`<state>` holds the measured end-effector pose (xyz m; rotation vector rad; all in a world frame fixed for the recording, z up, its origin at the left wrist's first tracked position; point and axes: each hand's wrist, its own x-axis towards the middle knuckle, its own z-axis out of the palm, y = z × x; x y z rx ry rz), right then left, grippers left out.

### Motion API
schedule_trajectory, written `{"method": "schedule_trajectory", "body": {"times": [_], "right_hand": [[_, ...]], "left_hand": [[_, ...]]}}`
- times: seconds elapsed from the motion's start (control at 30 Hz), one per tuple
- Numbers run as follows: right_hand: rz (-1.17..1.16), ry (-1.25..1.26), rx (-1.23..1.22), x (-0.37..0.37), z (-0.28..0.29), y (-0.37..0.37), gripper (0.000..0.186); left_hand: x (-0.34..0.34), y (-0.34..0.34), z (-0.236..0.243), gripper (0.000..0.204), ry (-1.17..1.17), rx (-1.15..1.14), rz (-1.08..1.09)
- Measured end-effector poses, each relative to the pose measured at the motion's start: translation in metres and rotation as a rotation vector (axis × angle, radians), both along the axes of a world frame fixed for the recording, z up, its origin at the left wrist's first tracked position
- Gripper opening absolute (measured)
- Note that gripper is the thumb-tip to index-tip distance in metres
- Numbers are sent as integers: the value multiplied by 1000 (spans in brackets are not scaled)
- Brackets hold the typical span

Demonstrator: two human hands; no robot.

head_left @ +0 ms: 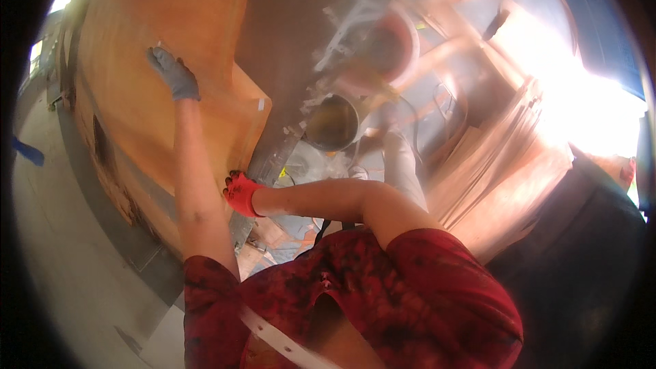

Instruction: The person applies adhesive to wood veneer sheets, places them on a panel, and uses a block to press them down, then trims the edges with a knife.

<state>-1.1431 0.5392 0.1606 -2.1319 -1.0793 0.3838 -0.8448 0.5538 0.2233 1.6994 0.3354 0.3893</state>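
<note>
My left hand [179,78], in a grey glove, reaches far over a large orange-brown wood veneer sheet [150,14]. Its fingers are stretched out and lie flat against the sheet's surface. A red glove with dark fingertips covers my right hand [241,193], which is at the sheet's near right edge. There the fingers curl in against the wood, and the edge seems to be gripped between them, though the thumb side is partly hidden. A piece with a pointed corner [256,104] sticks out on the right of the sheet.
Right of the sheet runs a dark brown table surface [283,27] with pale smears. Beyond it stand a round bucket [331,123] and a larger reddish tub [408,41]. Stacked thin wood sheets [502,160] lean at right, beside strong glare. A pale floor [55,232] lies at left.
</note>
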Motion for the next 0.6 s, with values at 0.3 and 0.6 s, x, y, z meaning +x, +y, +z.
{"method": "schedule_trajectory", "body": {"times": [0.3, 0.6], "right_hand": [[89, 159, 619, 1, -23, -17, 46], [-579, 1017, 99, 30, -79, -406, 35]], "left_hand": [[48, -69, -37, 74, -111, 319, -392], [33, -81, -87, 59, 7, 1350, -335]]}}
